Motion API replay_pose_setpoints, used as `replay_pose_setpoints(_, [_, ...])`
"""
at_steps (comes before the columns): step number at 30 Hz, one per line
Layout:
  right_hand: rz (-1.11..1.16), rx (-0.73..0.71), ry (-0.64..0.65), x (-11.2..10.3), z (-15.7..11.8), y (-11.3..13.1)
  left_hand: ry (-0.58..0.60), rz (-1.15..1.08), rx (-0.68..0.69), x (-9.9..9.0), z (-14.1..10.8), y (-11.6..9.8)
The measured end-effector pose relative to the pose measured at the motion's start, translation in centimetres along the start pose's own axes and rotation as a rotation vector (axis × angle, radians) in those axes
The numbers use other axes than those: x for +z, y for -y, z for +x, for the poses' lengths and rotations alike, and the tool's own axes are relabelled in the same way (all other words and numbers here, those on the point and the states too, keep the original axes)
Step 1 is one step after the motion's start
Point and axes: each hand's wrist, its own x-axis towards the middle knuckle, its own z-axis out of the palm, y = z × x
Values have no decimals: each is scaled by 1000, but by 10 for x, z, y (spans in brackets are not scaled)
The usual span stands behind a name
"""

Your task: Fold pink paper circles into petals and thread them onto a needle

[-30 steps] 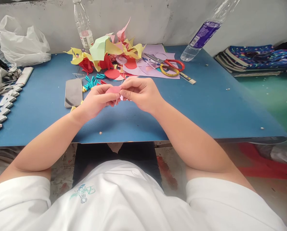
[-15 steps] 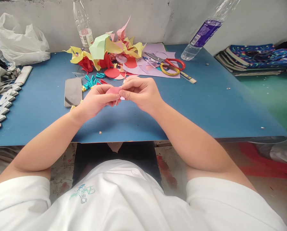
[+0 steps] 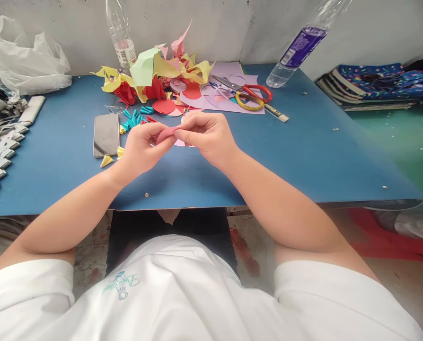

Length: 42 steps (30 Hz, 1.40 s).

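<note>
Between my two hands is a small curved piece of pink paper (image 3: 166, 134). My left hand (image 3: 141, 148) pinches it from the left, fingers partly hidden behind it. At its right end my right hand (image 3: 208, 137) closes thumb and fingertips on it, touching the left fingertips. Pale pink paper (image 3: 179, 142) shows under the hands. Just behind lie small rolled blue paper cones (image 3: 135, 119) and a stack of red paper circles (image 3: 163, 106). A yellow cone (image 3: 107, 161) rests left of my left wrist, near a phone (image 3: 107, 135).
Crumpled paper scraps (image 3: 154, 71), red-handled scissors (image 3: 257, 92), a cutter (image 3: 276, 112) and purple sheets (image 3: 229, 102) lie at the back of the blue table (image 3: 304, 156). Bottles (image 3: 300, 49) stand there; a white bag (image 3: 30, 61) and a folded strip (image 3: 0, 166) are left.
The pink paper has turned and looks narrower and more curved. A thin stick seen between my hands earlier no longer shows below them. The left hand has shifted slightly, uncovering the yellow cone.
</note>
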Motion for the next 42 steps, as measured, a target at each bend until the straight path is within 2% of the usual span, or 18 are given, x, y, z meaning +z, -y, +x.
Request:
replay_pose_setpoints(7, [51, -8, 38, -1, 0, 6, 15, -18, -110, -3, -1, -14])
replay_pose_setpoints(11, [52, -8, 45, 1, 0, 5, -2, -39, -124, -3, -2, -21])
replay_pose_setpoints(19, [43, 11, 109, -3, -3, 15, -26, -69, -155, -3, -5, -20])
replay_pose_setpoints(24, [-34, 38, 102, -7, -4, 16, -14, -102, -194, -4, -4, -21])
replay_pose_setpoints(28, [-32, -7, 80, -4, -3, 10, -3, -122, -231, -4, -3, -23])
replay_pose_setpoints(36, [-8, -88, 58, -1, -3, 8, 43, -142, -207, -4, -1, -20])
replay_pose_setpoints(42, [-2, -17, 91, -4, -1, 7, 81, -154, -235, -7, -1, -20])
